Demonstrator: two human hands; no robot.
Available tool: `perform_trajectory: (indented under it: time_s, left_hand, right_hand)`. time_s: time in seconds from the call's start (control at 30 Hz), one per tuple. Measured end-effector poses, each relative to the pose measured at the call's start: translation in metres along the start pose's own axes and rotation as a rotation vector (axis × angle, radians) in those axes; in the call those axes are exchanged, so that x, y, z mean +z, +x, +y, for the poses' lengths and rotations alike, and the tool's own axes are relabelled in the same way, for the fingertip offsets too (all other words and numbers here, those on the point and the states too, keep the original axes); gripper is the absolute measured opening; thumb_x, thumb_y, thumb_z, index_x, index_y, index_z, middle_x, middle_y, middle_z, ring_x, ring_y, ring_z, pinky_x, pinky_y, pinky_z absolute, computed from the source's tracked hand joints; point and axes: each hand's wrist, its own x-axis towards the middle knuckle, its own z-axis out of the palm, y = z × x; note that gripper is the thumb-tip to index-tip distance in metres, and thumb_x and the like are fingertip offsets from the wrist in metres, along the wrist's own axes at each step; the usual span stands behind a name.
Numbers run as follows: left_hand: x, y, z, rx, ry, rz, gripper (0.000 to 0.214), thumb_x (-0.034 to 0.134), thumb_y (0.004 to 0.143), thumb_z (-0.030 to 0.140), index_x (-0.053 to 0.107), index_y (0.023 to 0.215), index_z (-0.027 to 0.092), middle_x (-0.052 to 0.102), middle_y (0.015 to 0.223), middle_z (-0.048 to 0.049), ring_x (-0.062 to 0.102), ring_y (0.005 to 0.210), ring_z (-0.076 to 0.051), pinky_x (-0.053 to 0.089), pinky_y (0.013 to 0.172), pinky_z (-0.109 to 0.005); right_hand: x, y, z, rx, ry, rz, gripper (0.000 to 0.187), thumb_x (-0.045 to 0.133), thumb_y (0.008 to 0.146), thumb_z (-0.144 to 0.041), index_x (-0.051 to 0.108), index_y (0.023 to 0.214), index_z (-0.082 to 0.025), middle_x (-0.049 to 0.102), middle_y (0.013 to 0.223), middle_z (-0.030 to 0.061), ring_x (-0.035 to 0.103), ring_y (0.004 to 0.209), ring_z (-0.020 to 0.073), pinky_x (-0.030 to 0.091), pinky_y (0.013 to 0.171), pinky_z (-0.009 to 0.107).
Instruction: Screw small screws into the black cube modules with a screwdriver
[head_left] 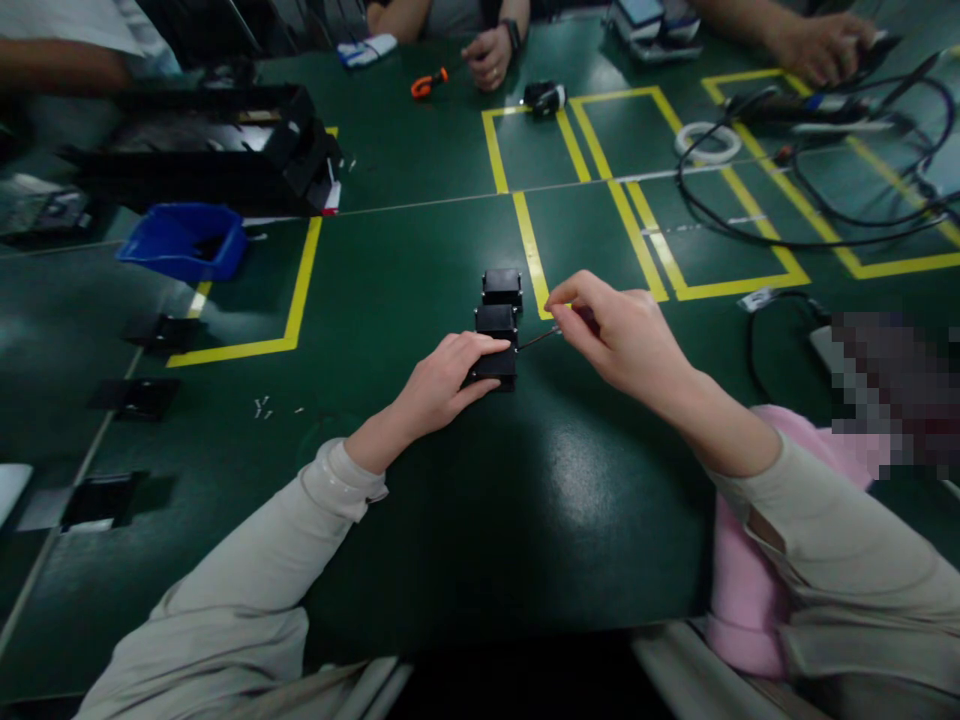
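Observation:
Three small black boxes [500, 322] lie in a row at the middle of the green table [420, 260]. My left hand [444, 380] rests on the nearest box [496, 366], fingers curled over its top and side. My right hand [613, 335] is just right of the row, thumb and forefinger pinched on a thin dark wire [537, 338] that runs from the nearest box.
A blue bin [182, 240] and a large black frame [217, 150] stand at the far left. Black flat parts [135, 397] lie along the left edge. Yellow tape squares [652, 190], black cables [810, 200], a white tape roll [707, 141] and an orange-handled tool [428, 83] lie beyond. Other people's hands [489, 55] work at the far side.

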Motion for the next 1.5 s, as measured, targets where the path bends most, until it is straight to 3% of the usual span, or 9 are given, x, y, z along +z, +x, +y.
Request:
perform_trajectory:
  time_s: [0.1,0.3,0.47,0.67,0.8,0.97,1.07,1.33,1.5]
  left_hand:
    - [0.0000,0.0003,-0.0003,-0.002,-0.004,0.000,0.040,0.056,0.100,0.030,0.050,0.138,0.020,0.060,0.135,-0.0113,0.055,0.124,-0.028,0.045,0.106,-0.046]
    - [0.0003,-0.0002,0.0008,0.000,0.000,0.000,0.040,0.057,0.100,0.029,0.051,0.138,0.019,0.060,0.135,-0.0112,0.055,0.123,-0.028,0.045,0.105,-0.045]
    - [-0.0006,0.0000,0.0011,0.009,0.001,0.008,0.039,0.056,0.100,0.029,0.051,0.138,0.018,0.060,0.134,-0.0112,0.055,0.122,-0.027,0.046,0.105,-0.043]
    - [-0.0006,0.0006,0.0018,0.010,-0.004,0.007,0.039,0.056,0.100,0.030,0.051,0.137,0.019,0.061,0.134,-0.0118,0.055,0.122,-0.027,0.046,0.104,-0.044]
    - [0.0002,0.0004,0.0013,0.012,0.002,0.009,0.039,0.056,0.100,0.029,0.051,0.137,0.018,0.061,0.133,-0.0117,0.055,0.121,-0.027,0.046,0.103,-0.043]
    - [0.0007,0.0000,-0.0010,0.015,0.004,0.010,0.040,0.058,0.100,0.028,0.051,0.138,0.018,0.060,0.134,-0.0111,0.055,0.122,-0.027,0.046,0.104,-0.043]
    - [0.0007,-0.0004,-0.0011,0.017,0.006,0.012,0.040,0.057,0.100,0.029,0.051,0.138,0.018,0.060,0.134,-0.0112,0.055,0.123,-0.027,0.045,0.105,-0.044]
    - [0.0000,-0.0001,-0.0002,0.020,0.014,0.008,0.040,0.057,0.100,0.027,0.051,0.138,0.018,0.060,0.134,-0.0109,0.054,0.123,-0.027,0.046,0.105,-0.043]
    - [0.0006,0.0002,0.0001,0.014,0.017,0.003,0.041,0.056,0.101,0.028,0.051,0.140,0.018,0.060,0.134,-0.0109,0.054,0.124,-0.027,0.046,0.106,-0.044]
  right_hand:
    - [0.0008,-0.0001,0.0000,-0.029,0.029,0.028,0.028,0.045,0.094,-0.024,0.058,0.118,-0.017,0.060,0.070,-0.0006,0.054,0.057,0.0120,0.037,0.060,0.027]
    - [0.0003,-0.0009,0.0004,0.012,0.002,0.019,0.026,0.047,0.097,-0.036,0.064,0.102,-0.017,0.060,0.063,-0.0003,0.052,0.053,0.0117,0.035,0.059,0.027]
    - [0.0018,-0.0006,0.0001,-0.023,0.057,0.041,0.034,0.043,0.094,-0.024,0.057,0.123,-0.013,0.063,0.073,0.0009,0.054,0.057,0.0123,0.038,0.062,0.028]
    - [0.0005,-0.0007,-0.0004,0.016,0.019,0.024,0.024,0.047,0.096,-0.032,0.064,0.099,-0.015,0.061,0.064,0.0003,0.053,0.054,0.0122,0.035,0.059,0.028]
    - [0.0005,-0.0007,0.0000,-0.016,0.062,0.025,0.025,0.043,0.096,-0.027,0.061,0.110,-0.016,0.061,0.067,-0.0006,0.053,0.055,0.0114,0.036,0.060,0.027]
    - [0.0029,-0.0006,0.0017,-0.013,0.064,0.039,0.022,0.046,0.096,-0.030,0.061,0.102,-0.015,0.061,0.067,-0.0001,0.052,0.053,0.0104,0.035,0.058,0.027]
    - [0.0043,-0.0007,0.0023,-0.030,0.059,0.060,0.022,0.044,0.094,-0.024,0.060,0.106,-0.015,0.060,0.067,-0.0001,0.053,0.054,0.0106,0.037,0.059,0.027]
    - [0.0056,-0.0008,0.0036,-0.009,0.085,0.062,0.021,0.047,0.095,-0.029,0.059,0.104,-0.015,0.063,0.070,0.0015,0.059,0.059,0.0127,0.040,0.060,0.027]
    - [0.0051,-0.0003,0.0042,-0.031,0.101,0.043,0.023,0.044,0.093,-0.024,0.057,0.110,-0.015,0.059,0.068,-0.0010,0.055,0.056,0.0115,0.038,0.060,0.027]
